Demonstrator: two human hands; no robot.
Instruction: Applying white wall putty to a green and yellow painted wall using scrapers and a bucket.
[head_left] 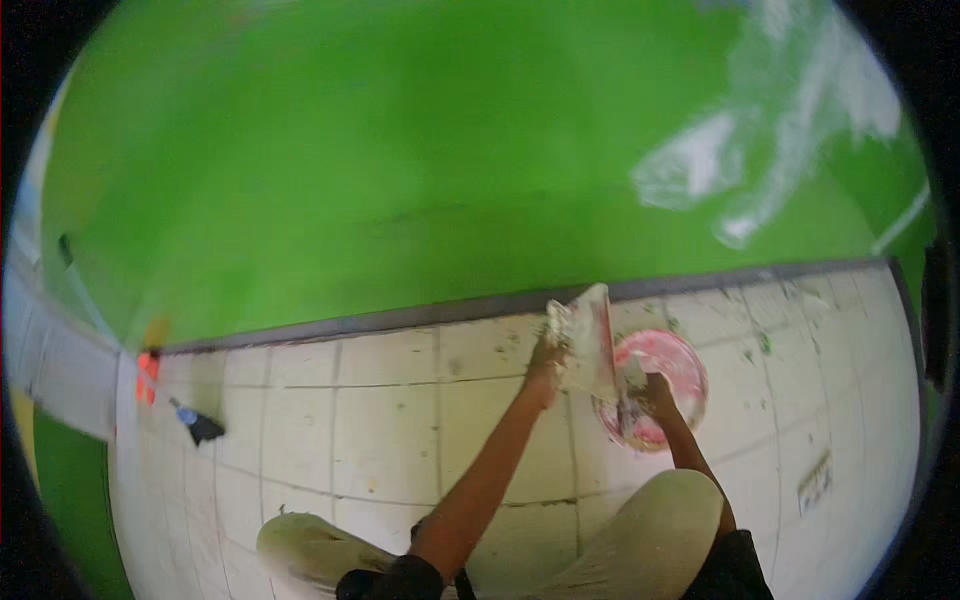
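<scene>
My left hand [543, 372] is closed around a broad, flat plastering blade [594, 345] smeared with whitish paste, held tilted above the floor. Close by on the right, my right hand [657, 397] reaches over a round pink bucket [685, 368]. A small scraper [632, 385] is in its grip, also coated with pale paste, and its tip points into the bucket. Pale residue streaks the bucket's inside; how much it holds is hard to see. The blade's near edge hangs beside the bucket's left rim.
Ahead rises a green wall [400, 170] with white smeared patches [690, 165] at upper right and a dark skirting strip [430, 314]. A dark brush-like thing [203, 428] and an orange object [147, 378] are at left. Specks and a small flat piece [815, 484] lie on the tiled floor.
</scene>
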